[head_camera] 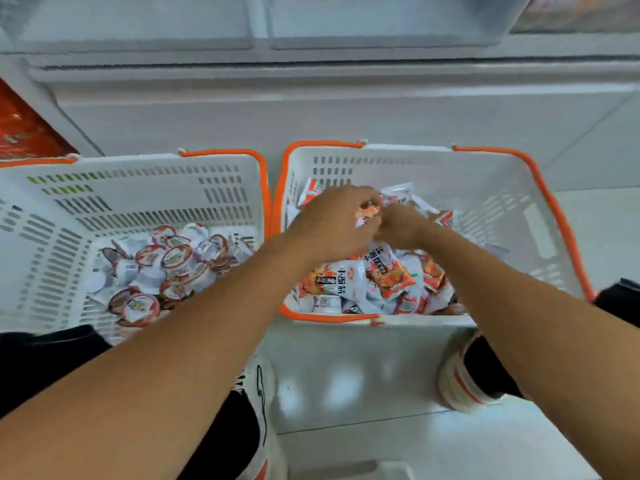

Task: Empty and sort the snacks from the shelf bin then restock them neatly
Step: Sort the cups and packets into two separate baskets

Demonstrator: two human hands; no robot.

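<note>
Two white plastic baskets with orange handles stand on the floor. The left basket (52, 237) holds several small round cups with red-rimmed lids (162, 268). The right basket (485, 188) holds a heap of white and orange snack packets (374, 278). Both my hands are inside the right basket, above the heap. My left hand (332, 220) and my right hand (401, 226) meet at the fingertips and together hold a small stack of snack packets (367, 213). The fingers of both hands are curled around that stack.
A white shelf unit (311, 109) rises behind the baskets, with pale bins on top. Red packaging (24, 129) shows at the far left. My white shoes (457, 379) and dark trouser legs are on the pale tiled floor in front of the baskets.
</note>
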